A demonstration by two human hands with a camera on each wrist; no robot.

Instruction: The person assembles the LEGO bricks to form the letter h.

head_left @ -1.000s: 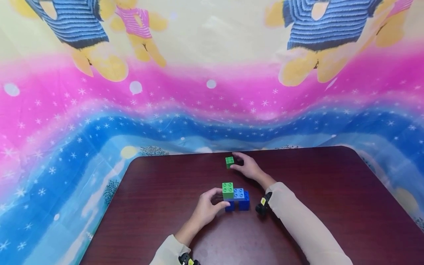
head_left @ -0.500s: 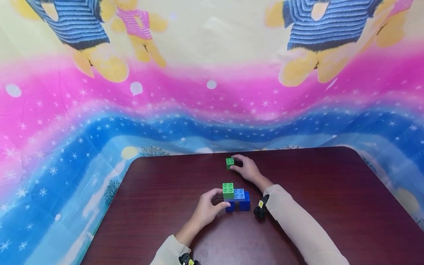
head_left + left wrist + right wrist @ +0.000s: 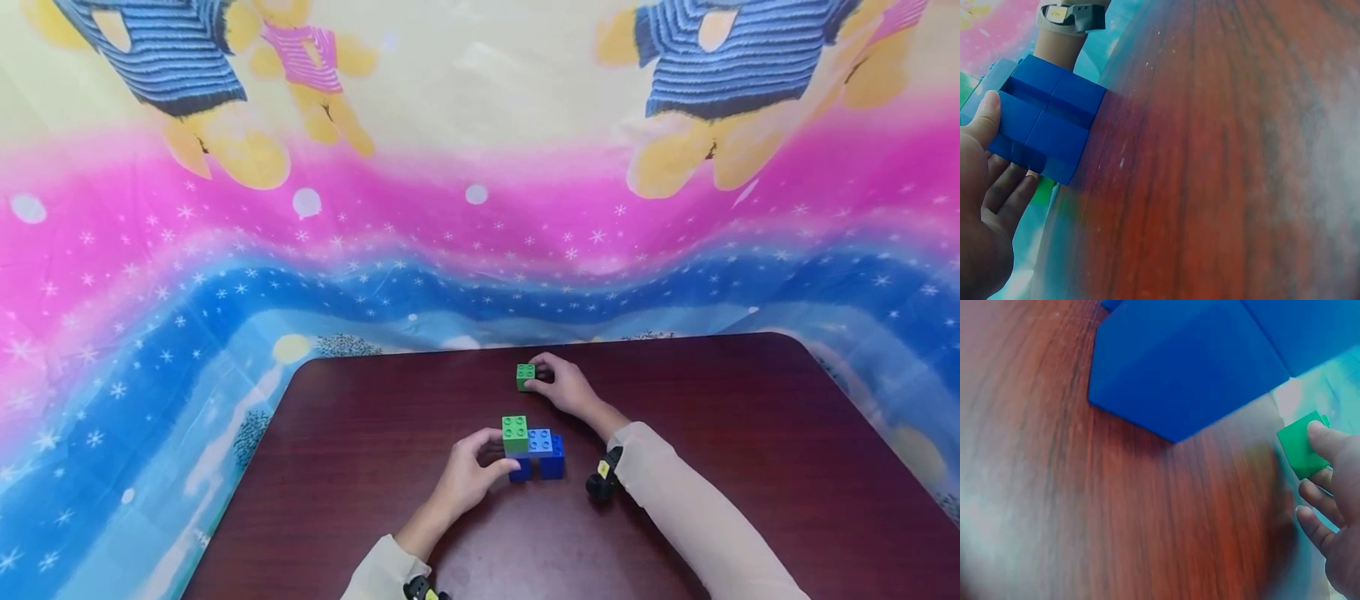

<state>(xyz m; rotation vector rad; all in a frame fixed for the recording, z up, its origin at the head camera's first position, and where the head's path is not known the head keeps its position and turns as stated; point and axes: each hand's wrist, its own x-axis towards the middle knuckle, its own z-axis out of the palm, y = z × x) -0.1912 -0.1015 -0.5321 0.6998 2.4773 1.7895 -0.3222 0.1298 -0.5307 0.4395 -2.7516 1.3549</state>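
Observation:
My left hand [image 3: 471, 477] grips the left side of a small block structure, thumb in front and fingers behind. Dark blue blocks [image 3: 552, 466] form its base, a light blue block [image 3: 539, 441] lies across them, and a green block [image 3: 514, 433] sits on top at the left. In the left wrist view the dark blue blocks [image 3: 1054, 119] show close to the thumb. Beyond the structure, my right hand [image 3: 570, 388] pinches a separate green block [image 3: 526, 377] between thumb and fingers. That green block [image 3: 1302, 445] also appears at the right of the right wrist view.
Everything is on a dark red-brown wooden table [image 3: 360, 450] with rounded far corners. A patterned cloth backdrop [image 3: 480, 250] hangs behind the table's far edge. Each wrist wears a black camera; the right camera [image 3: 604, 477] sits just right of the structure.
My right hand and its green block have shifted slightly right and nearer to me. The left hand and the structure have stayed in place.

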